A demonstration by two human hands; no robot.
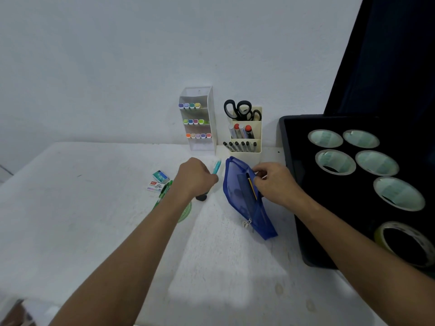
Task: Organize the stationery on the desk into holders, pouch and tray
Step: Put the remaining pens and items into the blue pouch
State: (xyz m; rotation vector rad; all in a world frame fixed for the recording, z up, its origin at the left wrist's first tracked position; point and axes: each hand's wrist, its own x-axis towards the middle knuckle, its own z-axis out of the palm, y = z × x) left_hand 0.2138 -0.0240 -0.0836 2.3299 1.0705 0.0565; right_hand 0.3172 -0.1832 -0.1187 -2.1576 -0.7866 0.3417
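Observation:
A blue mesh pouch [237, 196] lies unzipped on the white desk, with a yellow-black pencil [251, 187] and a ruler inside. My right hand [274, 182] pinches the pouch's open right edge. My left hand [194, 176] is closed on a teal pen [216, 167] just left of the pouch; a small black object [201, 197] pokes out below the fist. A green pen [164, 191], two small staple boxes [158, 181] and a green protractor [186, 211] lie partly under my left forearm.
A clear marker rack [200, 118] and a cream holder [247, 132] with scissors, markers and pens stand at the wall. A black tray [294, 184] with several tape rolls fills the right side.

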